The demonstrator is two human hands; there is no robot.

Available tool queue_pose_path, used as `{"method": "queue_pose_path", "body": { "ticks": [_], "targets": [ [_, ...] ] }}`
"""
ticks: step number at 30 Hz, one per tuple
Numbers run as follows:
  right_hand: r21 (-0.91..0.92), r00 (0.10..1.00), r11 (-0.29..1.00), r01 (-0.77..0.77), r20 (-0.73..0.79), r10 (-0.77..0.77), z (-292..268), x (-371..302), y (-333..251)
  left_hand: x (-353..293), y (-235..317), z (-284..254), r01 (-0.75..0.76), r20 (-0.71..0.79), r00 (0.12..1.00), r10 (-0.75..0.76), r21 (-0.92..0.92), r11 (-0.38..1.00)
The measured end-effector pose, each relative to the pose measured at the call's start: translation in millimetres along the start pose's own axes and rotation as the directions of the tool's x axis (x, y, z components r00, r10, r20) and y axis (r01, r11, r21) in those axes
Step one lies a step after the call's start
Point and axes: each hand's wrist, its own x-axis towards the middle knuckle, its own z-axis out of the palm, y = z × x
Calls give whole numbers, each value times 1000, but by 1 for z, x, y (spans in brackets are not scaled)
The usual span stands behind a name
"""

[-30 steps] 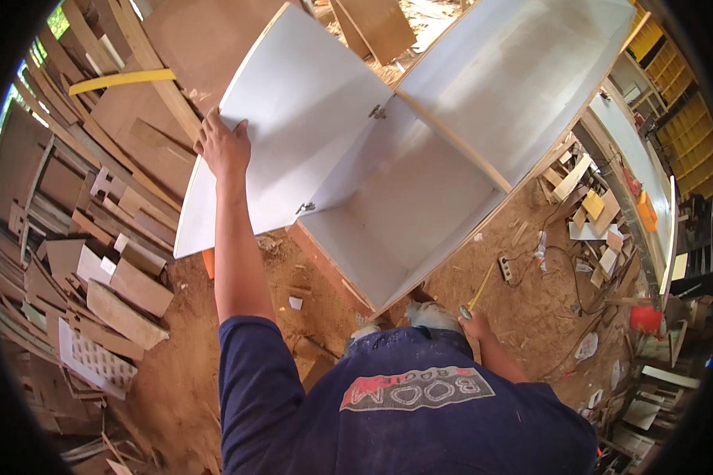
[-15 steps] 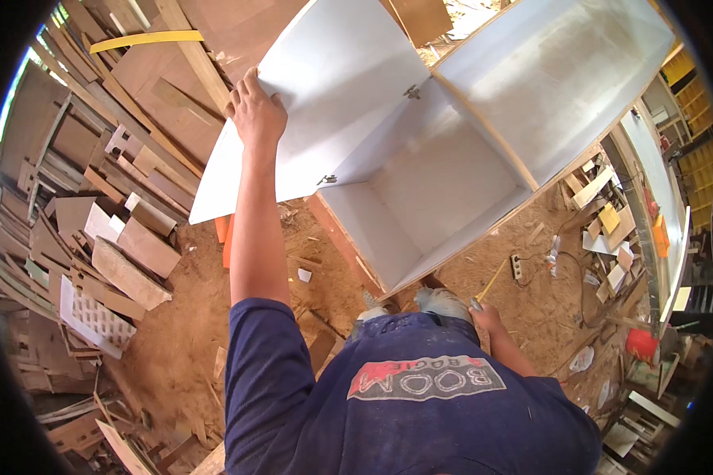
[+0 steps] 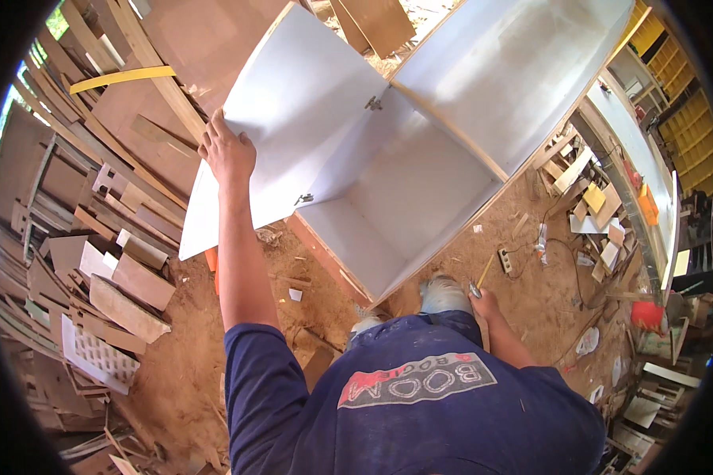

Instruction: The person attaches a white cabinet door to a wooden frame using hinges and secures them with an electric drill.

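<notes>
A large cabinet carcass [image 3: 420,186] with pale, whitish inner faces stands in front of me, its nearer compartment open to view. Its white door [image 3: 293,103] swings out to the left on two metal hinges [image 3: 374,104]. My left hand [image 3: 230,150] grips the door's outer edge, fingers over the rim and thumb on the inner face. Low by my right leg, my right hand [image 3: 486,303] is closed around a slim yellow-and-grey tool [image 3: 483,273], its exact kind too small to make out.
Wood offcuts [image 3: 135,273] are heaped along the left. A power strip [image 3: 505,260] with a cord lies on the dirt floor to the right. More scraps [image 3: 602,206], a red container [image 3: 647,315] and a long workbench [image 3: 638,158] stand at the far right.
The cabinet and door have shifted left and slightly down in view, and more floor shows at right. My left hand stays on the door edge; the right still holds the slim tool.
</notes>
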Motion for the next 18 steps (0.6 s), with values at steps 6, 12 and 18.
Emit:
{"method": "queue_pose_path", "body": {
  "ticks": [6, 12, 18],
  "targets": [
    [-203, 960, 979, -34, 266, 88, -10, 25, 55, -17, 16, -10, 9, 48, 999, -9, 10, 1000],
    [-161, 992, 987, -12, 124, 33, -34, 75, 73, -34, 51, -17, 122, 97, 987, -131, 99, 988],
    [-29, 991, 999, 42, 130, -38, -61, 103, 93, -50, 61, -25, 118, 109, 985, -135, 155, 981]
  ]
}}
